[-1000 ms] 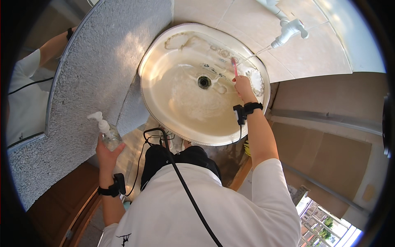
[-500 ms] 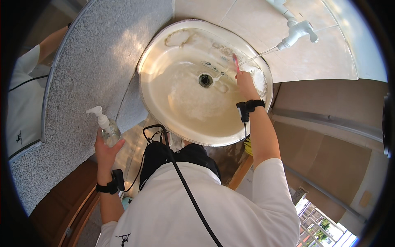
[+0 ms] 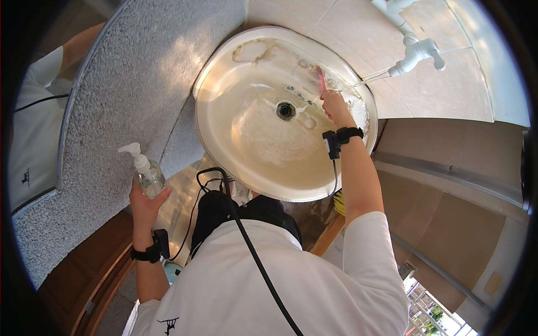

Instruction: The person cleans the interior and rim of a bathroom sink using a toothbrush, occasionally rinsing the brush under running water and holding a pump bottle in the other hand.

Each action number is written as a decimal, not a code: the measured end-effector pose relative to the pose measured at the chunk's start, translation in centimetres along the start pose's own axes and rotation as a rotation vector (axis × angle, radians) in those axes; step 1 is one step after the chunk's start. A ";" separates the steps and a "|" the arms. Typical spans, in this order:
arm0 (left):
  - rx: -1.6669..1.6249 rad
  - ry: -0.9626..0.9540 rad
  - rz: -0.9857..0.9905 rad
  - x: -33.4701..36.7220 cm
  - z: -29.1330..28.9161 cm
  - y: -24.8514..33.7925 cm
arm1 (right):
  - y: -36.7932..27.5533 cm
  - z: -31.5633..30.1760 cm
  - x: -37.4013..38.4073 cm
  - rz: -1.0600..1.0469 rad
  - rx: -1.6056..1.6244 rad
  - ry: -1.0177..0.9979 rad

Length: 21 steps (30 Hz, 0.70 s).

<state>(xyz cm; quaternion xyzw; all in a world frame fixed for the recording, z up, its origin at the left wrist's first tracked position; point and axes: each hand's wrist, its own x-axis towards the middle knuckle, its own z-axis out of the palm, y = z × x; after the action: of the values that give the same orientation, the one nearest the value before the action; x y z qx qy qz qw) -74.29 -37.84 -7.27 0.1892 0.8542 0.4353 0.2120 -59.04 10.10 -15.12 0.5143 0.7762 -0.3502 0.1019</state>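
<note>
My right hand [image 3: 336, 107] is closed around a slim pink toothbrush [image 3: 321, 78], whose far end points toward the back of the sink. Both are over the right side of the cream oval sink [image 3: 246, 162], right of its dark drain [image 3: 286, 111]. A thin stream of water from the white tap [image 3: 416, 57] falls toward the hand and the toothbrush. Off to the left of the sink, my left hand [image 3: 147, 204] grips a clear pump bottle [image 3: 151, 180] with a white pump top, held upright with a slight tilt. The bottle looks partly see-through.
A rough grey speckled wall [image 3: 112, 123] with a mirror [image 3: 36, 140] curves along the left. Beige tiles [image 3: 347, 33] rise behind the sink. A black cable [image 3: 246, 241] runs down over my shirt. Brown panels [image 3: 448, 224] stand at the right.
The view has shifted a little, so sink and tap sit further right in it. My right hand and the toothbrush have moved slightly toward the sink's back. The left hand keeps its hold.
</note>
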 end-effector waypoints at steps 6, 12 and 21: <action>-0.043 -0.020 -0.011 0.2 0.4 0.0 | 0.2 2.7 1.6 -0.182 0.022 0.104; -0.016 -0.016 -0.019 0.4 0.3 0.2 | 6.5 3.2 4.7 -0.098 0.201 0.092; -0.030 -0.001 -0.033 0.1 0.1 0.0 | 8.0 0.6 0.4 -0.190 -0.185 0.268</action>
<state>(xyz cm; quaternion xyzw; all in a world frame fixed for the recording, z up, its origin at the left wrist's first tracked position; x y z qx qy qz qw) -74.36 -37.75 -7.36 0.1722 0.8504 0.4446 0.2226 -52.35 11.81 -19.32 0.4692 0.8568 -0.2137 0.0108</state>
